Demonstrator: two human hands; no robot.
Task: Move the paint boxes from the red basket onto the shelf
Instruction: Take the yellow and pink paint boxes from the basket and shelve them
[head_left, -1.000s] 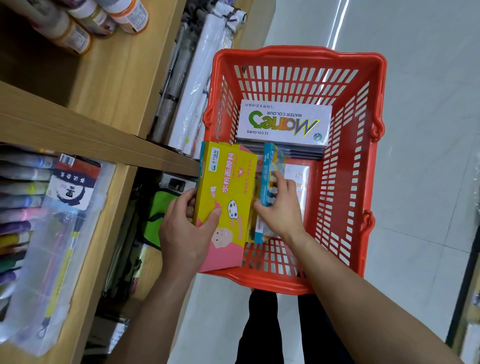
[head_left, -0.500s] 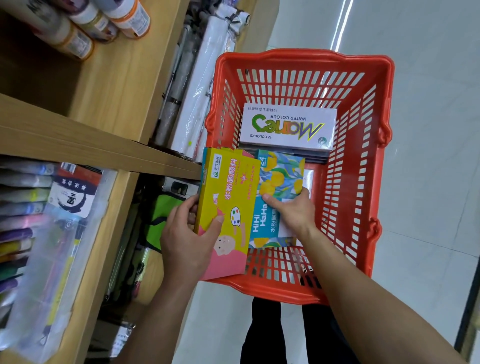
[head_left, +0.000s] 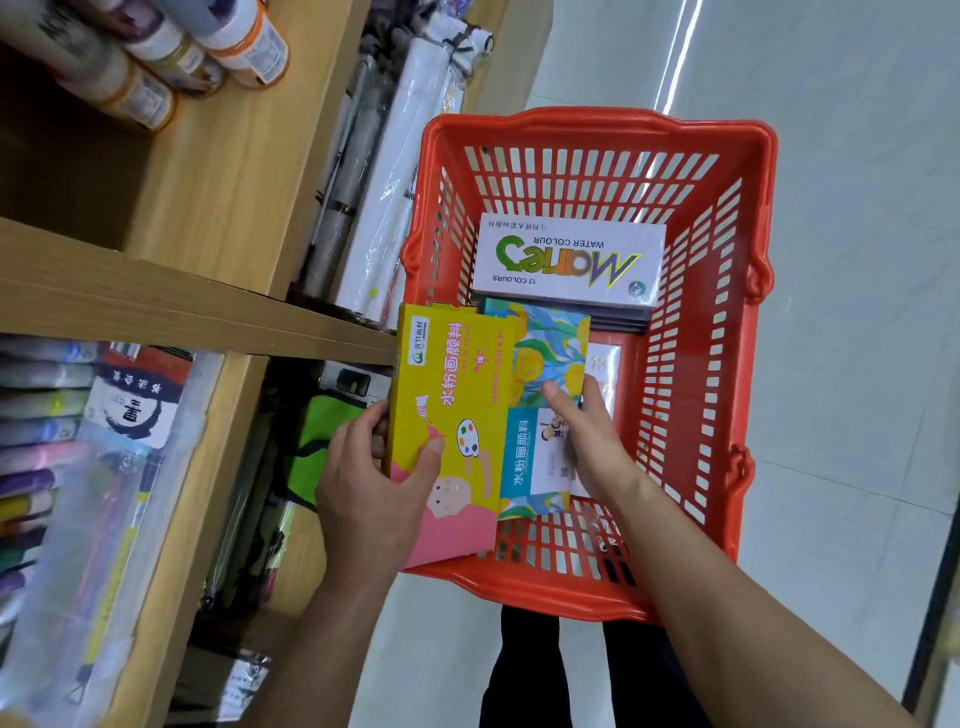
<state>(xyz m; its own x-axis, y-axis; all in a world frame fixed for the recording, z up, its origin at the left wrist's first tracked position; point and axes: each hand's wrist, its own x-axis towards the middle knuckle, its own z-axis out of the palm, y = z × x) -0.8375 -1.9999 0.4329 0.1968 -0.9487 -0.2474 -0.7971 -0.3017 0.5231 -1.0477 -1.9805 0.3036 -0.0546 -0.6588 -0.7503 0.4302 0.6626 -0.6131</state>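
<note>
A yellow-and-pink paint box (head_left: 451, 410) is clamped by the left hand (head_left: 374, 483) over the red basket (head_left: 727, 332) rim at 9 o'clock. A teal lemon-patterned paint box (head_left: 540, 364), overlapping it at 3 o'clock, is gripped by the right hand (head_left: 592, 441), thumb on top. A white watercolour box (head_left: 571, 260) lies at 12 o'clock.

Pale glossy floor (head_left: 857, 364) — streak of ceiling-light glare, wooden shelving (head_left: 156, 306) at left
</note>
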